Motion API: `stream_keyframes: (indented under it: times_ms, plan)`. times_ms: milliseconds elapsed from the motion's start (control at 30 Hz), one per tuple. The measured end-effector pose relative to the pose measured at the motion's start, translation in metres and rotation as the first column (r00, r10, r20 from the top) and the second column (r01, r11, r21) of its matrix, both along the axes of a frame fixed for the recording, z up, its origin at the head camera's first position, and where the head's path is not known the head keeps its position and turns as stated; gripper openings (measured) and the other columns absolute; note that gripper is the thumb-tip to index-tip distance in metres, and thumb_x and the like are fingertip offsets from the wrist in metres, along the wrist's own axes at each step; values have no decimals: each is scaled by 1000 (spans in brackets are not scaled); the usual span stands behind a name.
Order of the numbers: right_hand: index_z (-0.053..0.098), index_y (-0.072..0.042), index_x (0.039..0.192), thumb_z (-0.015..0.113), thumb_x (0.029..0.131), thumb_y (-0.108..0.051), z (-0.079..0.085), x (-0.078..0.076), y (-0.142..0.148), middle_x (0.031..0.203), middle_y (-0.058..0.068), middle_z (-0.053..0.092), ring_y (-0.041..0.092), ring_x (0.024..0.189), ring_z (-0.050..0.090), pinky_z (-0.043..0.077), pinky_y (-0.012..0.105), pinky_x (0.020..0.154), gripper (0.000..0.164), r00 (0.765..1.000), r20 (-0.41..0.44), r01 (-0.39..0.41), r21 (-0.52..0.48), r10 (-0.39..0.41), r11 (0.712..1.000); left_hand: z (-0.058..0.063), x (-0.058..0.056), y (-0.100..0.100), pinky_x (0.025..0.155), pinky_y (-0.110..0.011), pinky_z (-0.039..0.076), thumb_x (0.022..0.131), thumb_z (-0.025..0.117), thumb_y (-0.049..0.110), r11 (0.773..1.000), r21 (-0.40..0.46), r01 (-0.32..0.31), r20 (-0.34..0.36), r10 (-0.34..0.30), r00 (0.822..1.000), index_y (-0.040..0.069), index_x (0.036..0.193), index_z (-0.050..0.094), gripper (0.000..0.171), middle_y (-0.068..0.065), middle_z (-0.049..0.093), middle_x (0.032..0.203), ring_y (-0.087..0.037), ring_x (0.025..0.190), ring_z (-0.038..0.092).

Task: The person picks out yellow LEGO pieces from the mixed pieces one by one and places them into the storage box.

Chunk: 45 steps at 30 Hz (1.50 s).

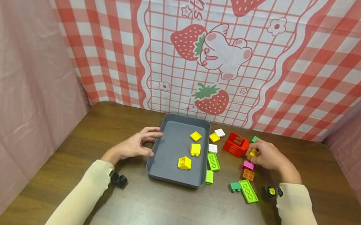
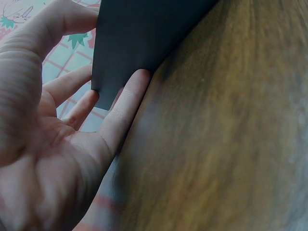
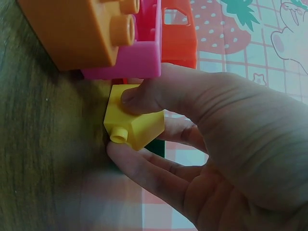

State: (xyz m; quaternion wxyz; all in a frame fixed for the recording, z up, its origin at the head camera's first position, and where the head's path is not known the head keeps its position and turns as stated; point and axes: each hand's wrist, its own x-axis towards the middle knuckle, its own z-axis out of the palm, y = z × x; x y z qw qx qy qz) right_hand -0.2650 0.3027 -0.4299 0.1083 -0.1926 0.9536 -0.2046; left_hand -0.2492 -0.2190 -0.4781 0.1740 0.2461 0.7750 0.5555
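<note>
My right hand (image 1: 267, 156) pinches a yellow toy brick (image 3: 129, 115) with a sloped side, among loose bricks right of the tray. The thumb lies on the brick's face and the fingers are around its other sides. A pink brick (image 3: 137, 60) and an orange brick (image 3: 72, 33) stand close beside it, with a red windowed piece (image 1: 236, 145) behind. My left hand (image 1: 137, 143) touches the left wall of a dark grey tray (image 1: 169, 147) with extended fingers and thumb. Inside the tray lie a flat yellow piece (image 1: 196, 136), a yellow block (image 1: 195, 150) and a sloped yellow brick (image 1: 185, 163).
Between tray and right hand lie white tiles (image 1: 219, 132), another flat yellow piece (image 1: 214, 137), and a lime plate (image 1: 213, 161) above a lime brick (image 1: 209, 177). Nearer the front are a dark green brick (image 1: 235, 187) and a second lime plate (image 1: 249, 191). A patterned curtain (image 1: 107, 42) hangs behind.
</note>
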Motion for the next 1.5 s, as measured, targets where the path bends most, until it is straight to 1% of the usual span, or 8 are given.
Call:
stream_keyframes:
  times_ms: [100, 333, 600, 833, 1033, 1167, 1367, 1500]
  plan:
    - [80, -9, 102, 81, 96, -1, 0, 0, 0, 106, 10, 68, 25, 97, 59, 56, 34, 79, 11, 1000, -4, -2, -1, 2, 1000, 0, 0, 0, 116, -44, 58, 100, 79, -3, 1000, 0, -2, 3, 2, 1000, -2, 170, 44, 78, -19, 18, 186, -58, 164, 34]
    - [80, -9, 102, 82, 96, -1, 0, 0, 0, 107, 10, 68, 25, 97, 60, 59, 36, 82, 11, 1000, -7, -6, -2, 6, 1000, 0, 1, 0, 112, -35, 59, 100, 78, -4, 1000, 11, 3, 14, -3, 1000, -2, 170, 44, 79, -19, 16, 186, -59, 165, 32]
    - [80, -10, 103, 82, 95, 0, 6, 2, 2, 112, 13, 70, 26, 99, 62, 61, 40, 83, 13, 999, -47, -12, -13, 11, 1000, 0, 0, 0, 117, -49, 58, 100, 79, -3, 1000, 4, -1, 13, 1, 1000, -1, 171, 44, 79, -18, 17, 186, -58, 165, 33]
    - [80, -8, 106, 82, 95, -1, 14, 6, 4, 112, 13, 70, 25, 96, 61, 57, 34, 79, 14, 998, -70, 2, -16, -3, 1000, 0, 0, 0, 112, -36, 59, 100, 79, -2, 1000, -2, -4, 10, 4, 1000, -1, 171, 44, 79, -18, 17, 186, -58, 165, 33]
    - [82, -9, 107, 83, 95, -1, 19, 8, 5, 116, 15, 71, 27, 99, 62, 57, 34, 80, 15, 994, -107, 13, -20, -15, 1000, 1, 1, 0, 113, -37, 57, 100, 79, -2, 1000, -5, -6, 5, 6, 1000, -2, 171, 44, 79, -19, 18, 186, -58, 164, 34]
    - [82, -8, 107, 83, 95, -1, 21, 8, 5, 120, 18, 72, 31, 103, 63, 60, 41, 84, 14, 990, -136, 21, -17, -23, 1000, 1, 1, 0, 114, -39, 57, 100, 79, -3, 1000, -7, -3, 1, 3, 1000, -2, 170, 44, 79, -19, 17, 186, -58, 164, 34]
    - [81, -7, 113, 83, 96, -2, 23, 10, 2, 123, 21, 72, 36, 107, 65, 64, 61, 95, 17, 986, -166, 27, -31, -31, 999, 1, 1, 0, 113, -38, 58, 100, 79, -2, 1000, -7, -4, 6, 4, 1000, -1, 170, 45, 79, -19, 18, 186, -58, 164, 34]
    - [80, -7, 114, 81, 97, -2, 24, 11, 0, 124, 21, 70, 37, 107, 65, 62, 60, 95, 18, 980, -194, 33, -42, -41, 999, 0, 1, 0, 114, -43, 58, 100, 79, -2, 1000, -5, -4, 5, 4, 1000, -1, 170, 45, 79, -19, 18, 186, -58, 164, 34]
